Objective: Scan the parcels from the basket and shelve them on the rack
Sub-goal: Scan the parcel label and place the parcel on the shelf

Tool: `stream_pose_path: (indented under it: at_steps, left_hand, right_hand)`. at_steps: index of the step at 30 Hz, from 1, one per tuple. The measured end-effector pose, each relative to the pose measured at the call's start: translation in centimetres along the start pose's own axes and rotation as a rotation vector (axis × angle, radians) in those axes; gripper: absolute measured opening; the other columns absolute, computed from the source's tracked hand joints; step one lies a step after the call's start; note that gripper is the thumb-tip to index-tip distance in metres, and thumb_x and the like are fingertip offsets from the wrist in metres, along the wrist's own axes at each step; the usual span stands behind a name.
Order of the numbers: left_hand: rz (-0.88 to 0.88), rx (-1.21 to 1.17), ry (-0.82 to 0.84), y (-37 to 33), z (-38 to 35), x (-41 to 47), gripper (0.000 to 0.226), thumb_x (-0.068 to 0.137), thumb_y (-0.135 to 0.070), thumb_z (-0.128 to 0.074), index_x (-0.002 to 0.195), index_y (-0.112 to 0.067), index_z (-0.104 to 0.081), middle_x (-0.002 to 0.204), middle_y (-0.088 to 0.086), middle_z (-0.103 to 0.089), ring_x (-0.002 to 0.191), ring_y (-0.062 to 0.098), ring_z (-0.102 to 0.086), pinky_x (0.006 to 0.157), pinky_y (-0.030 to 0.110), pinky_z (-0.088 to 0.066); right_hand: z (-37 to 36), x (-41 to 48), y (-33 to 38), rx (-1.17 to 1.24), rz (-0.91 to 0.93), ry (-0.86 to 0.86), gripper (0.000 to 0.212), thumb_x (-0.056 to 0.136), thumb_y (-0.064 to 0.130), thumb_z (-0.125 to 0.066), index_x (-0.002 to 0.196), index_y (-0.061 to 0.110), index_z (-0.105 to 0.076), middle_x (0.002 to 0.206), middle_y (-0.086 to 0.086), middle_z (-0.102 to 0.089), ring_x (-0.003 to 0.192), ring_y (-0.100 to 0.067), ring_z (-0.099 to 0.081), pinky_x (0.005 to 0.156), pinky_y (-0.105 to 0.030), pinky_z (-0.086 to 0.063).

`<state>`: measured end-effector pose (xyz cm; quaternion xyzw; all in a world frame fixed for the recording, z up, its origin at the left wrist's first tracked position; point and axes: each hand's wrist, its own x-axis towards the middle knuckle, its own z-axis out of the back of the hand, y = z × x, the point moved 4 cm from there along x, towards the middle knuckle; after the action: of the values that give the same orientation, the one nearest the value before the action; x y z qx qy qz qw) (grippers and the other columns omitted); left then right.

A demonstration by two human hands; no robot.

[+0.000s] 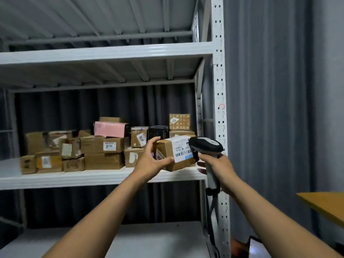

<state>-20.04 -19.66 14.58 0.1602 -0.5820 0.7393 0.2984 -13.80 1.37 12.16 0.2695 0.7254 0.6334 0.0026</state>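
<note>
My left hand (151, 158) grips a small brown cardboard parcel (167, 149) with a white barcode label, held just above the front edge of the white rack's middle shelf (93, 176) at its right end. My right hand (218, 165) holds a black and grey barcode scanner (205, 146) by its handle. The scanner's head is close to the label on the parcel's right side. Its cable hangs down along the rack post. The basket is out of view.
Several brown parcels (104, 146), one pink-topped, are stacked on the middle shelf to the left and behind. The white perforated rack post (220, 90) stands right of my hands. A lower shelf (158, 239) and a yellow-brown surface (323, 205) at the right edge show. Grey curtains hang behind.
</note>
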Motion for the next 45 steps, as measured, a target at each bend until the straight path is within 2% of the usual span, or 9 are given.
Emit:
stream_pose_path:
  at_steps: [3,7,11,13,18,22,27,36,45]
  left_hand:
    - [-0.118,0.092,-0.15,-1.7,1.0,3.7,0.068,0.07,-0.023,-0.085,0.121,-0.039,-0.044,0.116,-0.012,-0.056,0.105,0.005,-0.057,0.092,0.031,-0.052]
    - [-0.148,0.302,-0.305,-2.4,0.5,9.0,0.077,0.07,-0.041,-0.082,0.135,-0.038,-0.04,0.129,0.001,-0.046,0.112,0.016,-0.05,0.099,0.033,-0.046]
    - [-0.185,0.459,-0.372,-2.9,-2.1,13.1,0.081,0.07,-0.055,-0.076,0.139,-0.038,-0.036,0.137,0.003,-0.036,0.119,0.024,-0.05,0.099,0.041,-0.048]
    - [-0.208,0.577,-0.387,-3.2,-3.6,14.4,0.081,0.07,-0.061,-0.072,0.138,-0.036,-0.037,0.137,0.003,-0.037,0.118,0.025,-0.05,0.094,0.041,-0.05]
    - [-0.159,0.747,-0.339,-1.9,-7.0,16.4,0.084,0.076,-0.063,-0.066,0.145,-0.031,-0.031,0.142,0.009,-0.033,0.123,0.028,-0.043,0.092,0.039,-0.046]
    - [-0.153,0.753,-0.283,-0.6,-7.2,18.2,0.075,0.085,-0.053,-0.063,0.148,-0.032,-0.029,0.146,0.011,-0.029,0.128,0.031,-0.04,0.096,0.04,-0.044]
    - [-0.133,0.822,-0.208,0.3,-7.1,19.9,0.077,0.088,-0.038,-0.066,0.151,-0.031,-0.023,0.148,0.007,-0.026,0.13,0.029,-0.038,0.099,0.041,-0.043]
    - [-0.055,0.921,-0.182,0.5,-7.9,21.4,0.082,0.088,-0.042,-0.065,0.153,-0.031,-0.016,0.147,0.011,-0.029,0.128,0.03,-0.04,0.097,0.041,-0.044]
    - [-0.043,0.946,-0.14,0.5,-4.2,14.6,0.074,0.089,-0.039,-0.065,0.15,-0.028,-0.025,0.142,0.013,-0.036,0.126,0.033,-0.042,0.095,0.043,-0.045]
  right_hand:
    - [-0.1,3.0,3.0,-0.142,0.065,-0.026,0.027,0.067,0.029,-0.082,0.088,0.016,-0.073,0.082,-0.003,-0.076,0.082,-0.026,-0.072,0.08,-0.047,-0.059]
    - [0.6,6.1,6.1,-0.199,0.12,-0.054,0.006,0.082,0.013,-0.074,0.084,0.011,-0.069,0.067,-0.001,-0.069,0.06,-0.016,-0.065,0.051,-0.024,-0.053]
    - [1.7,8.9,6.8,-0.226,0.129,-0.075,0.008,0.083,0.01,-0.073,0.089,0.007,-0.069,0.081,-0.009,-0.071,0.069,-0.026,-0.067,0.066,-0.039,-0.058]
    - [2.3,10.1,6.6,-0.244,0.115,-0.089,0.008,0.082,0.009,-0.073,0.089,0.005,-0.07,0.082,-0.014,-0.07,0.069,-0.029,-0.065,0.066,-0.042,-0.058]
    - [3.7,12.2,6.2,-0.335,0.098,-0.129,0.013,0.081,0.014,-0.072,0.089,0.004,-0.07,0.08,-0.014,-0.07,0.061,-0.028,-0.068,0.046,-0.026,-0.049]
    - [3.8,13.3,6.6,-0.394,0.073,-0.089,0.012,0.082,0.016,-0.071,0.081,0.005,-0.065,0.068,-0.008,-0.061,0.049,-0.022,-0.061,0.042,-0.023,-0.045]
    - [3.4,14.7,7.3,-0.457,0.087,-0.06,0.016,0.083,0.013,-0.07,0.072,0.006,-0.061,0.061,-0.009,-0.056,0.046,-0.022,-0.057,0.043,-0.025,-0.044]
    - [2.7,15.9,7.0,-0.458,0.065,-0.022,0.016,0.082,0.016,-0.071,0.085,0.0,-0.067,0.07,-0.013,-0.062,0.051,-0.024,-0.059,0.052,-0.031,-0.051]
    - [2.7,10.3,5.8,-0.5,0.043,-0.02,0.014,0.08,0.015,-0.069,0.08,0.001,-0.066,0.071,-0.013,-0.062,0.048,-0.023,-0.059,0.048,-0.028,-0.048]
